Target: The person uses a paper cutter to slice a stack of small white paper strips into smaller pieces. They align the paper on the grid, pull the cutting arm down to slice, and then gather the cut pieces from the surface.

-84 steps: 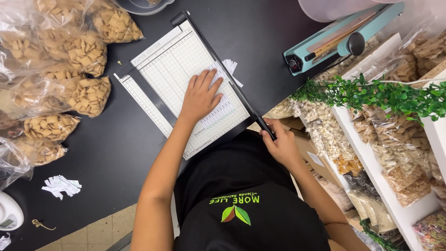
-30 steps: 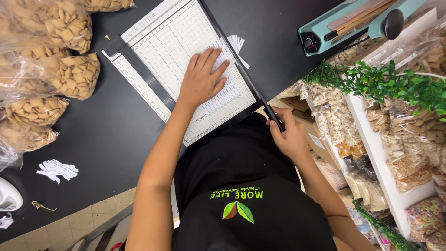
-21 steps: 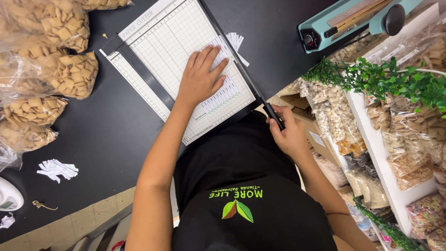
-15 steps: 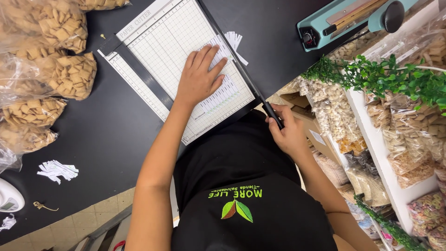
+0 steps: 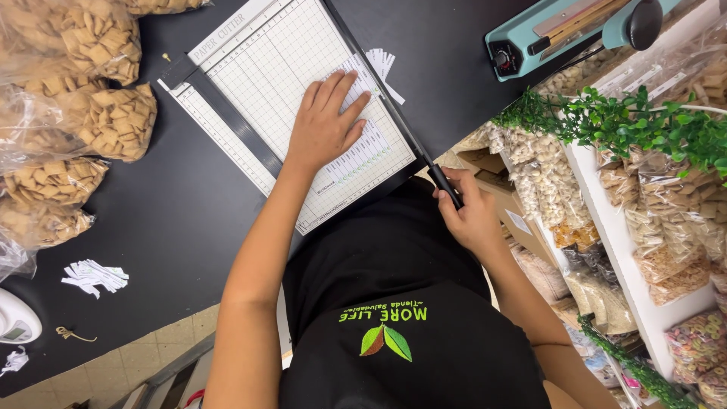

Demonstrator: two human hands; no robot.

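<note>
Right hand (image 5: 471,216) wrapped around black cutter handle (image 5: 445,186), blade arm lying down along the board edge. Left hand (image 5: 326,125) spread flat, pinning printed sheet (image 5: 362,144) to paper cutter (image 5: 280,98) on black worktop (image 5: 151,227) (stops slipping). Cut strips (image 5: 382,64) beyond.

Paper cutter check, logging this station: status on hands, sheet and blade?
Left hand flat on label sheet, pinning it to paper cutter. Right hand gripping blade handle, blade down. Cut strips beyond the blade; nothing blocking.
</note>
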